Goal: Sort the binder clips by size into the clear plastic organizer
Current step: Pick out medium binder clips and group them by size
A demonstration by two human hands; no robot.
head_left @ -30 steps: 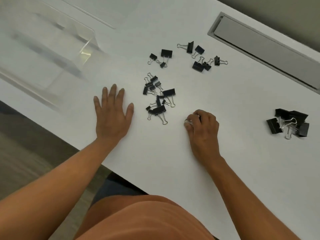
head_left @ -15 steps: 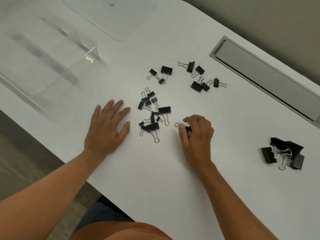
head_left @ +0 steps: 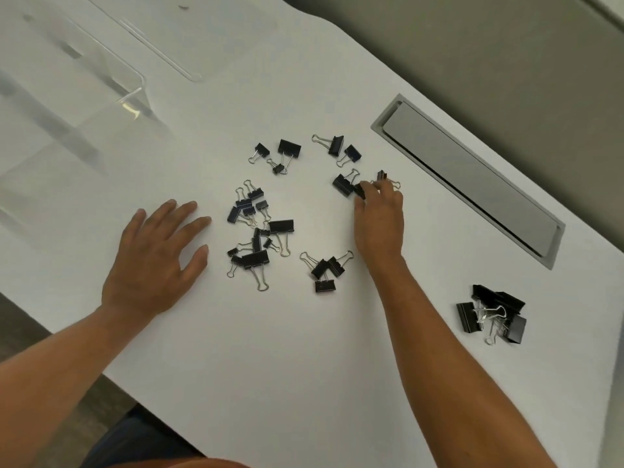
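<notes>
Binder clips are sitting in loose groups on the white desk (head_left: 304,366), none in the clear plastic organizer (head_left: 77,106) at far left yet. Half a second back my right hand (head_left: 380,217) was working near the central pile (head_left: 258,231); it's since reached up to the far cluster, and a trio of medium clips (head_left: 324,270) is now lying where that hand was, so I'm reading this as pre-grouping by size on the desk. Right fingers are curling onto a small clip (head_left: 360,190) beside a medium one (head_left: 342,184); looks like a pinch, not lifted clear. Left hand (head_left: 157,261) is resting flat, fingers spread, holding nothing. Large clips (head_left: 493,312) are waiting well apart at right, near the grey cable hatch (head_left: 472,184).
</notes>
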